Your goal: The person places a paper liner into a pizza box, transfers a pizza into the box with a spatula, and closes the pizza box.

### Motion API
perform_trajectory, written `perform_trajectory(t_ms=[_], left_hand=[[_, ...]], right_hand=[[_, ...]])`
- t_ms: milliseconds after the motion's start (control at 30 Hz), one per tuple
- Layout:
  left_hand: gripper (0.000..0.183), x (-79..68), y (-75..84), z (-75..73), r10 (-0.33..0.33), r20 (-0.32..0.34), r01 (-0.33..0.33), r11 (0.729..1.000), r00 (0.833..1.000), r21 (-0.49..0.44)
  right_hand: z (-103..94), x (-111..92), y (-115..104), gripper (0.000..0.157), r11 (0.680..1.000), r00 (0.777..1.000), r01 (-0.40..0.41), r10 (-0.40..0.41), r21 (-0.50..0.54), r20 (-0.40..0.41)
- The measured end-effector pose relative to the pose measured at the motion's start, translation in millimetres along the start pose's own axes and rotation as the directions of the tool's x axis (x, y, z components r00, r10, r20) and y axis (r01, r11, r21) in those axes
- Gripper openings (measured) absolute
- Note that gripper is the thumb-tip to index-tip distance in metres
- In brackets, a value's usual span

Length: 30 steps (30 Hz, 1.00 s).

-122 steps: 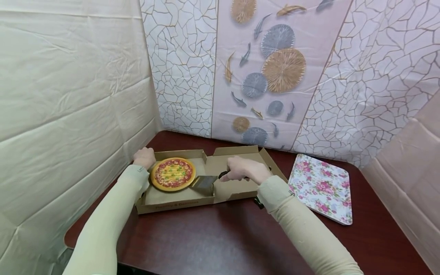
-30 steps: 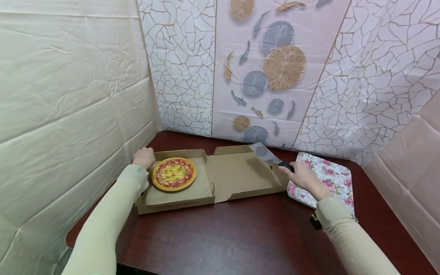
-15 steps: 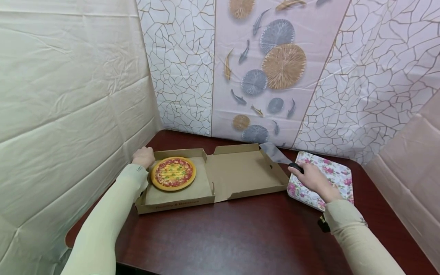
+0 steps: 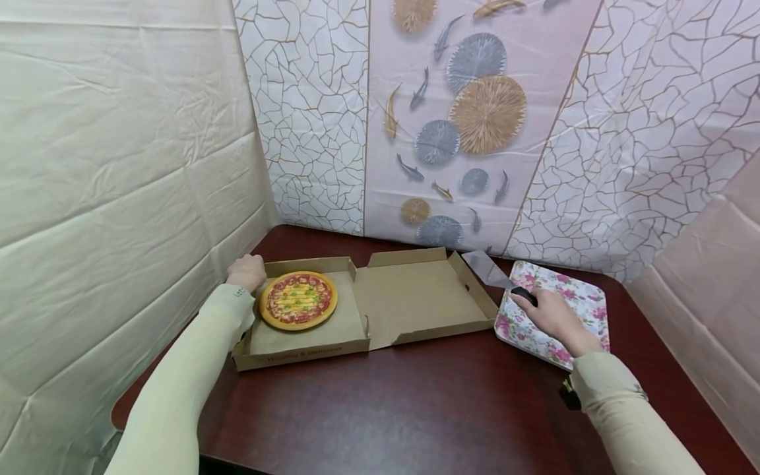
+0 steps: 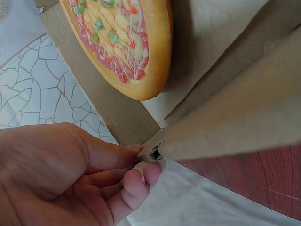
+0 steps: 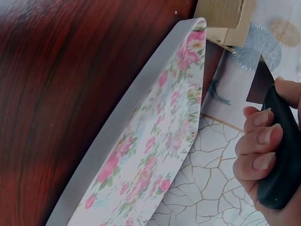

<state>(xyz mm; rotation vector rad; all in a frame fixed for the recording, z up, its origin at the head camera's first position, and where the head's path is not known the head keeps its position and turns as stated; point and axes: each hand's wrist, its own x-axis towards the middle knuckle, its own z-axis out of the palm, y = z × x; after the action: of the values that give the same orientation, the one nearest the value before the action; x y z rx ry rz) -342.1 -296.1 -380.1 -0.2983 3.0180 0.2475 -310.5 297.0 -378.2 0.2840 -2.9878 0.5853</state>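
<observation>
A round pizza (image 4: 299, 301) with a yellow crust lies in the left half of an opened cardboard pizza box (image 4: 415, 300). My left hand (image 4: 247, 272) pinches the box's back left corner between thumb and fingers, seen close in the left wrist view beside the pizza (image 5: 117, 42). On the right, my right hand (image 4: 555, 316) grips the black handle (image 6: 282, 150) of a pizza server (image 4: 487, 268), its flat metal blade pointing to the back left. The blade carries nothing and is held near the lid's right edge. The hand overlaps a floral tray (image 4: 584, 300) in the head view.
The dark red-brown table (image 4: 380, 409) has its front edge at the bottom left. Light quilted cloth (image 4: 130, 198) hangs at the left, and a patterned curtain (image 4: 320, 119) closes off the back. The floral tray stands just right of the box lid.
My right hand has carried the pizza server from beside the pizza rightward to over the tray, lately only a little further right. My left hand stays at the box corner; pizza and box have not moved.
</observation>
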Motion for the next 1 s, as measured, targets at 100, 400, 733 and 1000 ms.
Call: perform_trajectory(t_ms=[100, 400, 733, 1000], left_hand=[[0.033, -1.3, 0.2, -0.4, 0.001, 0.003, -0.001, 1.000, 1.000, 0.003], [0.033, -6.7, 3.3, -2.4, 0.004, -0.003, -0.004, 1.000, 1.000, 0.004], [0.032, -1.6, -0.5, 0.3, 0.009, 0.001, -0.009, 1.000, 1.000, 0.006], [0.033, -0.6, -0.9, -0.9, 0.015, -0.001, -0.015, 1.000, 1.000, -0.002]], right_hand=[[-0.2, -2, 5, 0.051, 1.000, 1.000, -0.010, 0.010, -0.003, -0.004], [-1.0, -8, 19, 0.051, 1.000, 0.999, -0.008, 0.007, -0.028, -0.037], [-3.0, -14, 33, 0.055, 0.998, 0.999, -0.049, 0.048, -0.041, -0.013], [-3.9, -22, 41, 0.057, 0.994, 0.995, -0.094, 0.092, -0.063, -0.024]])
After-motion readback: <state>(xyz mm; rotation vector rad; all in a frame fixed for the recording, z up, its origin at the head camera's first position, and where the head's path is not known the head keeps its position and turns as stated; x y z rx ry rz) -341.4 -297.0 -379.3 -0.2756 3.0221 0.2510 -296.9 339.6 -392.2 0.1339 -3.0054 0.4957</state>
